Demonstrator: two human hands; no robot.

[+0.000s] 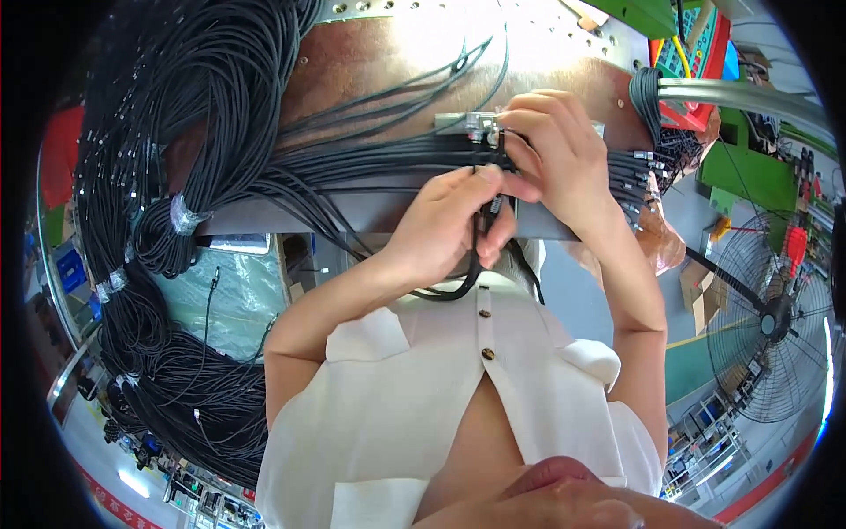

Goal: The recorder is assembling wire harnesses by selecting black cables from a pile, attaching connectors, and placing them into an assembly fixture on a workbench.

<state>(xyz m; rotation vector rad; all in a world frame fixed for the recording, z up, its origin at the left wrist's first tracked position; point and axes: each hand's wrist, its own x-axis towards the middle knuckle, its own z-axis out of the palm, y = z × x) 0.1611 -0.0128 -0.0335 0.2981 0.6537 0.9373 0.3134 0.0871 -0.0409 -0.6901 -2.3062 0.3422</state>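
Note:
My left hand [454,216] is closed round a black cable [477,234] in front of my chest, its thumb and fingers pinched near the upper part. The cable loops down below the hand. My right hand [564,150] is bent over the upper end, its curled fingertips beside small clear plastic connectors [480,123]; what lies between those fingers is partly hidden. The connectors rest by a pale metal strip [449,122] on the brown bench [344,66]. Behind my hands, a thick row of black cables [370,166] lies across the bench.
Large bundles of black cable [233,79] hang at the left, one tied with clear wrap [185,214]. Cable ends with metal plugs [648,163] stick out at the right. A metal tube [740,91] and a black floor fan [768,324] stand on the right side.

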